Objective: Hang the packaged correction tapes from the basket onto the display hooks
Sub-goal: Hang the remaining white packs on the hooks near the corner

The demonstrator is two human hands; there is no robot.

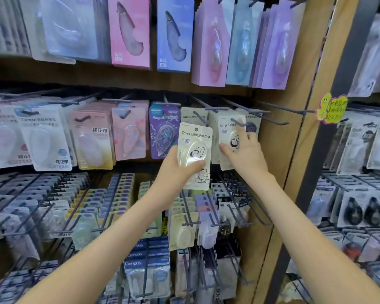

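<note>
Cream pack (194, 148) gripped low by left hand (180, 170), just left of right hand (244, 150) pinching hung pack (230, 137) on hook (237, 122); push hung pack fully back; then level pack's hole with hook tip; thread straight.

Reaches up with both forearms, from 7 and 5 o'clock toward centre. Grips a cream correction-tape pack (195, 145) in the left hand (176, 170), thumb across its front. Pinches a second pack (229, 132) with the right hand (245, 152), 2 o'clock from the left.
</note>
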